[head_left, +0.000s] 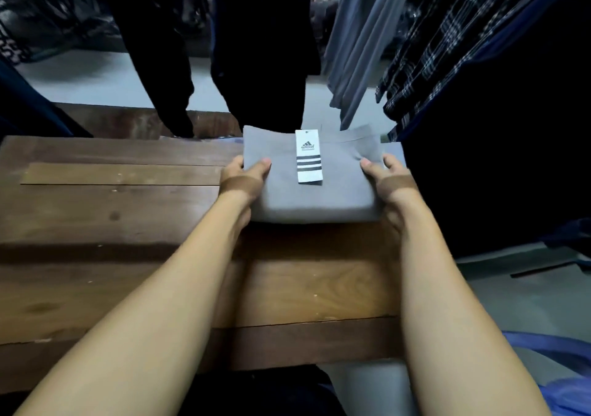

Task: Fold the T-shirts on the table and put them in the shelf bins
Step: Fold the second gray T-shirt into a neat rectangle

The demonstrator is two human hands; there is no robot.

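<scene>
Folded grey T-shirt held at both edges

Nearest the camera, two bare forearms reach forward over a dark wooden table [112, 211], with a heap of blue material [559, 351] low on the right beside it.

Past the wrists, the left hand [246, 179] and the right hand [388, 182] hold the folded grey T-shirt [339, 191] between them, one at each side edge. Each hand pinches the cloth – the left thumb [263, 165] and the right thumb [367, 163] lie flat on top of the fold, and one finger of each hand runs along the outer edge. The other fingers are tucked under the fabric and hidden, so how they lie cannot be told.

The T-shirt is a neat rectangle over the far right part of the table, with a shadow beneath its near edge. Whether it rests on the wood cannot be told. A white tag [308, 156] with three dark stripes lies on top, near the middle.

Beyond the table's far edge hang dark garments [265, 63], then a grey garment [361, 41] and plaid shirts [447, 41] to the right – all dim and slightly blurred
</scene>
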